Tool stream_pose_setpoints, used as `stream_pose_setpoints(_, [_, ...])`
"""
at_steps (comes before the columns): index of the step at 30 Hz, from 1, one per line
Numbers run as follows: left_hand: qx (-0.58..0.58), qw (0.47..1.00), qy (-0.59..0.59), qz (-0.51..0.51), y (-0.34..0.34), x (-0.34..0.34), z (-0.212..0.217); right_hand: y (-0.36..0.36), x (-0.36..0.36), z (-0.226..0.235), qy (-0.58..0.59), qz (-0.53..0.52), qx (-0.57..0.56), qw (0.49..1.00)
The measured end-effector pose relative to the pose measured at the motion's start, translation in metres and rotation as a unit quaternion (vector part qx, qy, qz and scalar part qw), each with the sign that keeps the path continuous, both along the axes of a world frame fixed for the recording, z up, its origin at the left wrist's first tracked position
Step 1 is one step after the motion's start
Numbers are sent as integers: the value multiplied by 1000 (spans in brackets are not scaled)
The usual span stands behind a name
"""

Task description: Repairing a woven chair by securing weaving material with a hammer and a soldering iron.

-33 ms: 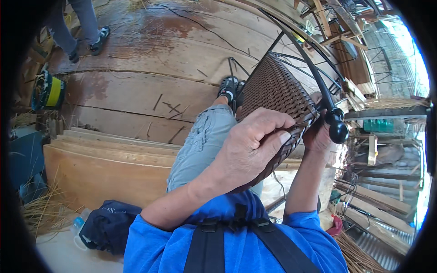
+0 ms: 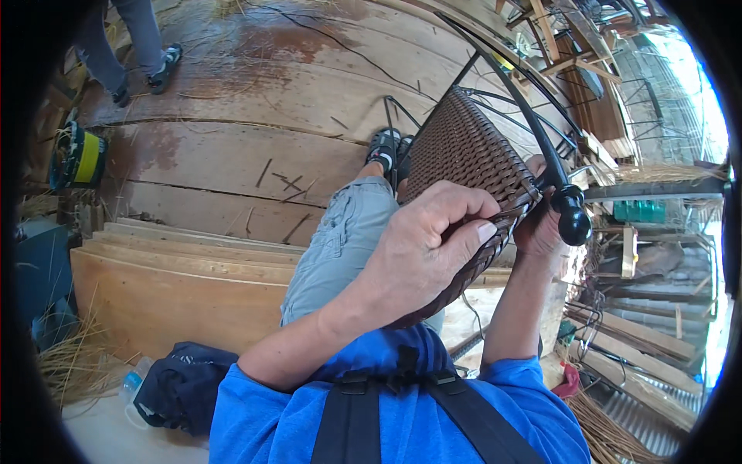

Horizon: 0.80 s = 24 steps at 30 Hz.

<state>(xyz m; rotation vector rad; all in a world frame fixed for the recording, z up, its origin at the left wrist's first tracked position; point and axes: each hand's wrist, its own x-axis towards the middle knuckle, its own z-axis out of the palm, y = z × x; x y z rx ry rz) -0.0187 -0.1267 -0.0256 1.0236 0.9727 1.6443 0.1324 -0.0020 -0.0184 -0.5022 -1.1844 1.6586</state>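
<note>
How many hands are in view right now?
2: the left hand at the near edge of the woven panel, and the right hand by its corner behind the black knob, partly hidden.

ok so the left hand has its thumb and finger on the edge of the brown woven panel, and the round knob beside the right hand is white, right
The knob is black, not white, as the head view shows. The left hand does have its thumb and finger on the brown woven panel's edge.
</note>
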Motion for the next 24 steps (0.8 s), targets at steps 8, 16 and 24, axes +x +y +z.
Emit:
stream_pose_setpoints(8, [-21, 972, -66, -225, 22, -22, -6, 0, 5, 4, -127, -17, 198, 972])
stream_pose_setpoints(16, [-23, 947, -86, -308, 35, -32, -12, -13, 0, 13, -169, -67, 175, 968])
stream_pose_setpoints(24, [-5, 927, -92, -364, 41, -34, -15, -4, 13, 3, -138, -42, 201, 969])
